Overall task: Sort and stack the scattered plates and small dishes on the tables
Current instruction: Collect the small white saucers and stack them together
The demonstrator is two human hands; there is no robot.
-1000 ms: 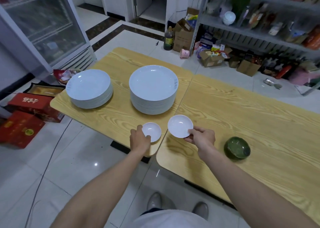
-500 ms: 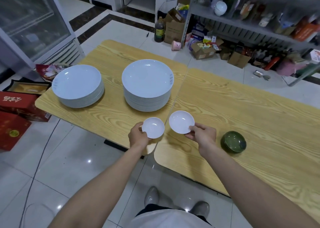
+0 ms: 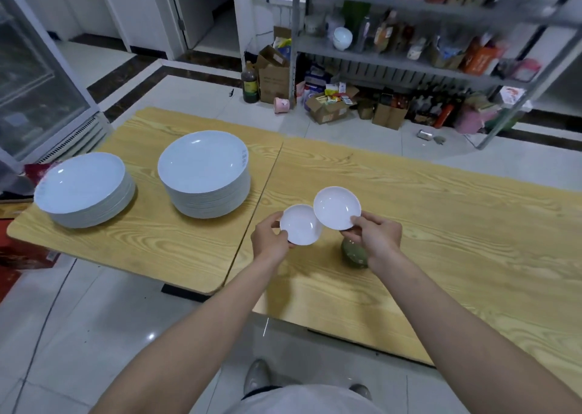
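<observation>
Here, two round glossy white dishes point(image 3: 300, 224), pinched by left hand point(image 3: 269, 240), right hand point(image 3: 376, 240).

Both bare forearms reach forward from the lower edge of view: left forearm point(image 3: 201, 319) angles up and right, right forearm point(image 3: 456, 312) angles up and left. Left hand point(image 3: 270, 241) grips the left rim of a small round white ceramic dish point(image 3: 300, 225), thumb on top, fingers curled beneath. Right hand point(image 3: 378, 240) pinches the near rim of a second round white ceramic dish point(image 3: 337, 208), thumb uppermost. The hands are level and apart, wrists straight.
</observation>
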